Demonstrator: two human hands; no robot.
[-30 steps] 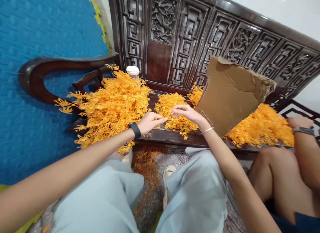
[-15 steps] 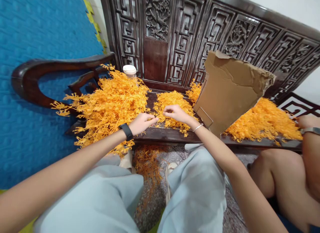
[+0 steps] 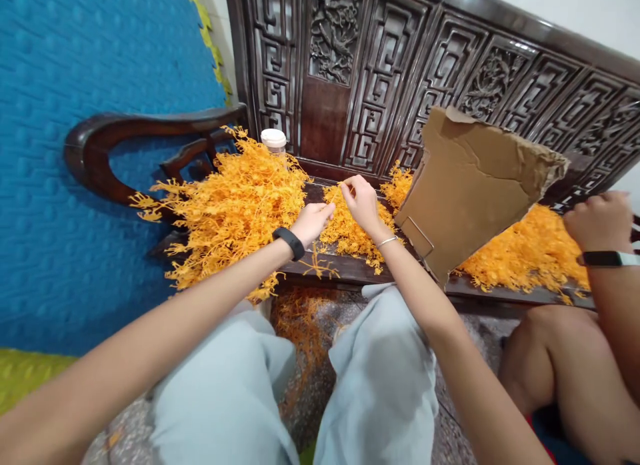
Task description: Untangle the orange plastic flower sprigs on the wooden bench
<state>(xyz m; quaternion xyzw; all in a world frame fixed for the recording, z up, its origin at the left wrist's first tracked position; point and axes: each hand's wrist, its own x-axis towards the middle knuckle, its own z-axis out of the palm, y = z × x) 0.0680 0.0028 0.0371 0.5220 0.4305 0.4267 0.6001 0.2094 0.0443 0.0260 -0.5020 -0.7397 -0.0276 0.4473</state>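
My left hand, with a black band on its wrist, is closed in a pinch. A thin orange branched plastic piece hangs just beneath it, seemingly from its fingers. Higher and to the right, my right hand has thumb and forefinger pressed together; what they hold is too small to make out. Both hands are over a small heap of orange branched pieces on the dark wooden bench. A larger orange heap is piled to the left of my left hand.
A brown cardboard sheet stands upright on the bench, with another orange heap beyond it. A white-lidded container is behind the left heap. Another person's hand is at right. Orange scraps litter the floor.
Both my hands have risen, the right one higher, and the gap between them has changed. An orange branched piece now hangs under my left hand. The other person's hand has come further into view.
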